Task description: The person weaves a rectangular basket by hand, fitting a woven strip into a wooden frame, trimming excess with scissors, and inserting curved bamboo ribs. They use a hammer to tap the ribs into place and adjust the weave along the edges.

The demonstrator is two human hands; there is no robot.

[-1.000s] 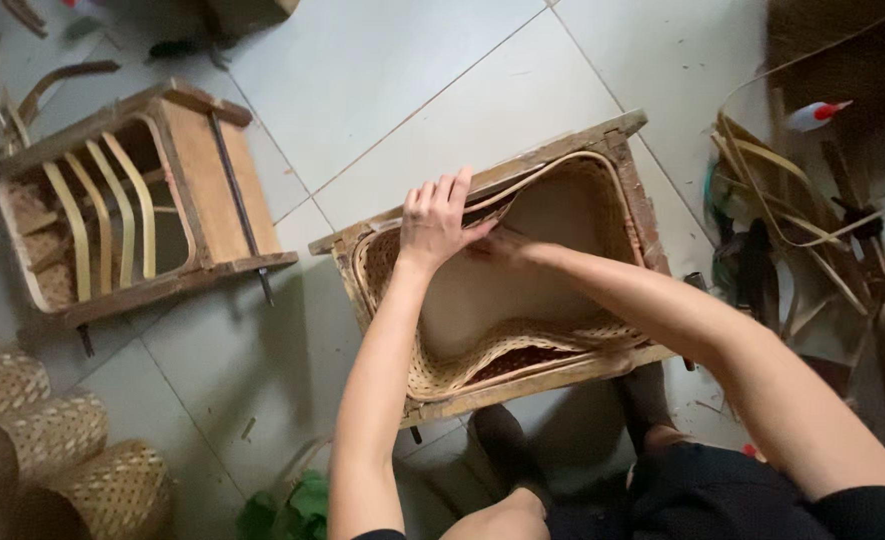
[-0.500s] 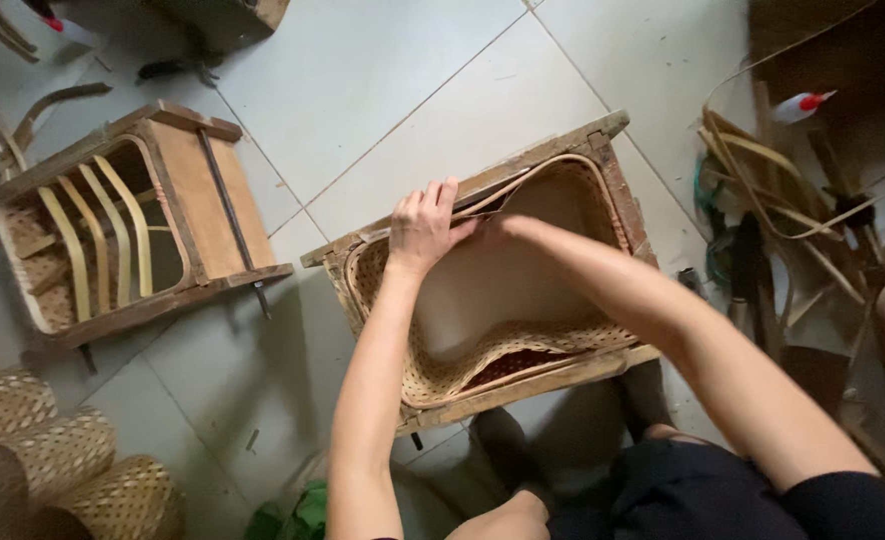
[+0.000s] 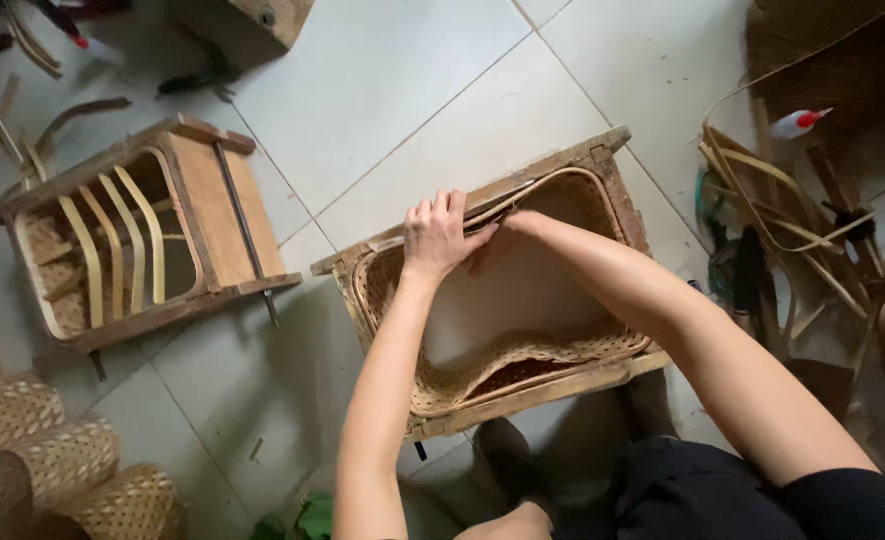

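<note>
Closest to me, at the bottom left, a stack of pale woven bamboo sleeves [image 3: 52, 470] lies on the grey tiled floor [image 3: 382, 90]. Straight ahead sits the rectangular wooden frame mould [image 3: 552, 395], with the tan woven bamboo basket [image 3: 502, 365] fitted inside it, near wall sagging inward. I've got my left hand [image 3: 440, 235] flat on the far rim of the frame, fingers [image 3: 440, 207] spread and pressing down on the wood and a thin bamboo rim strip [image 3: 552, 180]. My right hand [image 3: 497, 235] is tucked in just beside it, inside the basket at the same far edge; it's mostly hidden behind the left, so I can't tell how its fingers are set. Off to the left stands a second wooden frame [image 3: 137, 235] with curved pale bamboo slats inside. On the right, loose bamboo strips [image 3: 782, 215] lie in a tangle, and beyond them a small white bottle with a red cap [image 3: 800, 123].
</note>
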